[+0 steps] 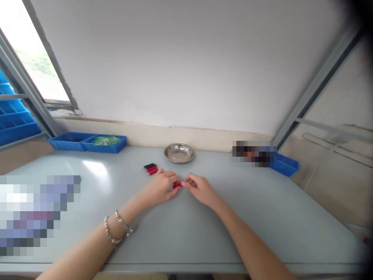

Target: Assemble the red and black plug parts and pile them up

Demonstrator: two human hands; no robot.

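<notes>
My left hand (166, 186) is closed around a small red stick-like piece (177, 186) just above the table, its red body showing between thumb and fingers. My right hand (199, 187) pinches at the right end of that same piece; its fingertips cover whatever is there. A tiny dark tip pokes out above the right fingers, too small to name. Beyond my left hand lie several similar slim pieces, red ones (152, 169) and a black one (150, 165), with thin pins at their ends. Some are partly hidden by the hand.
A round steel dish (179, 154) stands behind my hands near the wall. Two blue bins (105, 147) sit at the back left, one with green bags (106, 140). Another blue bin (284, 164) is at the back right. Blurred-out objects lie at left and back right.
</notes>
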